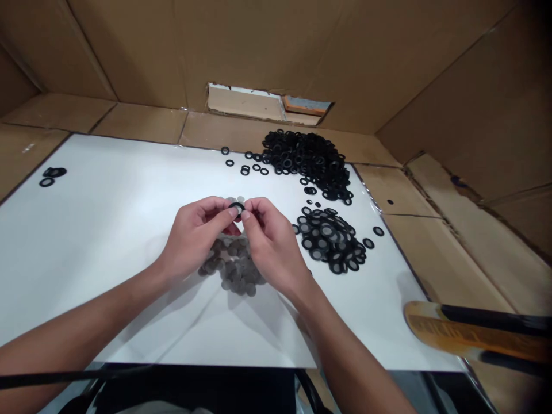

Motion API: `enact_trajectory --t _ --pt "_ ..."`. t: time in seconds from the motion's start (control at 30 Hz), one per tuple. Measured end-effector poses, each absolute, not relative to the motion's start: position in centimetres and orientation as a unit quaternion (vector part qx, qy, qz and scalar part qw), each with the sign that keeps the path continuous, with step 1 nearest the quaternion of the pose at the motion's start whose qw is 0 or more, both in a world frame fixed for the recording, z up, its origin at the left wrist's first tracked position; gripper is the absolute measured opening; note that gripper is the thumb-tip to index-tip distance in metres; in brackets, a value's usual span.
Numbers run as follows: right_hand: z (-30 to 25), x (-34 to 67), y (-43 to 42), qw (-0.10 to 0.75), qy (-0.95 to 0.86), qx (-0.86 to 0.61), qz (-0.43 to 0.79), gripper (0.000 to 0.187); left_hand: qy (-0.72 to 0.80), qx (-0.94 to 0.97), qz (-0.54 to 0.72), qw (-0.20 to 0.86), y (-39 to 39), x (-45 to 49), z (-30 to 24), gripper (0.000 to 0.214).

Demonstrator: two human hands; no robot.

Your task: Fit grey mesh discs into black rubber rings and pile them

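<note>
Between both hands, over the middle of the white board, is a black ring (237,205) with a grey disc showing inside it. My left hand (196,236) pinches the ring's left side between thumb and fingers. On the other side, the thumb and fingertips of my right hand (269,244) close on its right edge. Beneath the hands lies a loose pile of small grey mesh-like discs (239,276), partly hidden by them. To the right sits a heap of black rings with grey discs in them (330,238).
A large heap of bare black rings (306,161) stands at the back right, with several strays beside it. A few rings (52,177) lie far left. Cardboard walls (276,46) surround the white board (107,218). An orange and black object (466,330) juts in at right.
</note>
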State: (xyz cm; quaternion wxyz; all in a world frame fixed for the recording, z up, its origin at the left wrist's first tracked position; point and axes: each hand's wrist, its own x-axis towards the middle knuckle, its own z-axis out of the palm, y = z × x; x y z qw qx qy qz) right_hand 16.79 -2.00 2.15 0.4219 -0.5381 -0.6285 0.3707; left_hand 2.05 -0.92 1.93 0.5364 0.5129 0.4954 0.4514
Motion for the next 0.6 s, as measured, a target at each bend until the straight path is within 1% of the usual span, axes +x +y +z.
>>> enact_trajectory --t 0.1,0.17,0.23,0.3,0.43,0.5,0.6 --pt "2.1 17.1 -1.9 0.445 -0.66 -0.525 0.302 0.008 0.483 0.539 0.47 0.505 -0.9 1.9 1.8 0.019" --pt "1.9 17.2 -1.8 0.473 -0.693 -0.494 0.227 0.006 0.472 0.57 0.499 0.451 -0.9 1.7 1.6 0.016" --pt "1.8 17.3 -1.8 0.498 -0.724 -0.453 0.15 0.007 0.469 0.604 0.529 0.368 -1.0 1.5 1.5 0.009" --pt "1.9 17.3 -1.7 0.515 -0.744 -0.417 0.084 0.011 0.452 0.646 0.558 0.259 -1.0 1.1 1.3 0.005" --pt "2.3 17.5 -1.9 0.537 -0.75 -0.384 -0.026 0.015 0.315 0.742 0.59 0.038 -0.6 0.3 1.4 0.021" --pt "2.6 17.7 -2.1 0.542 -0.75 -0.372 -0.07 0.017 0.268 0.766 0.583 -0.035 -0.5 -0.1 1.5 0.026" --pt "2.8 18.0 -2.3 0.548 -0.752 -0.346 -0.119 0.023 0.251 0.776 0.572 -0.09 -0.5 -0.7 1.8 0.024"
